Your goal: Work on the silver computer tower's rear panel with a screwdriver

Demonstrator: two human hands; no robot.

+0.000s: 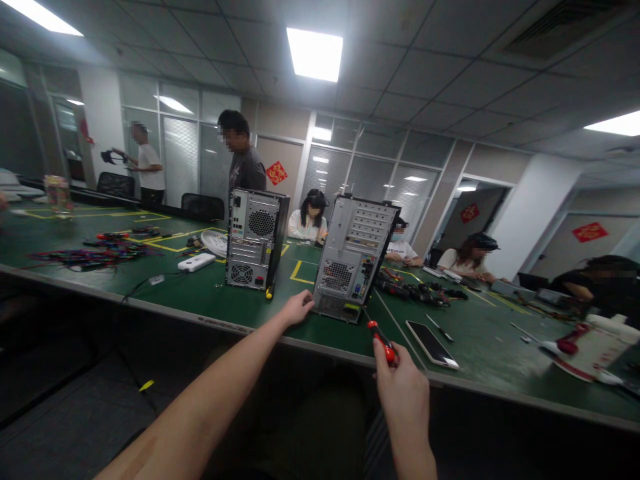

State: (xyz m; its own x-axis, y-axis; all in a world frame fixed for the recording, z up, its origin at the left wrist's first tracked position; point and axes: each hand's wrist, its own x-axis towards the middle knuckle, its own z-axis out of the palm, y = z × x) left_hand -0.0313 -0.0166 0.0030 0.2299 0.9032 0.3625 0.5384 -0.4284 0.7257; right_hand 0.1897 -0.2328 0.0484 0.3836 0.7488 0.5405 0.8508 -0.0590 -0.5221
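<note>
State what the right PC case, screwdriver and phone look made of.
Right PC case: probably sheet steel, dull grey, from its perforated back. Screwdriver: handle likely hard plastic, red and black with a slight shine; the thin shaft looks metal. Phone: likely glossy glass front, its dark face carrying a bright reflection; the pale rim could be metal or plastic.

Table: green top with yellow marking lines
Centre: left computer tower and right computer tower, both upright, apart
Left side: tangled coloured wires, white power strip
Right side: black cables, phone lying flat beside a thin tool, white-and-red container
</note>
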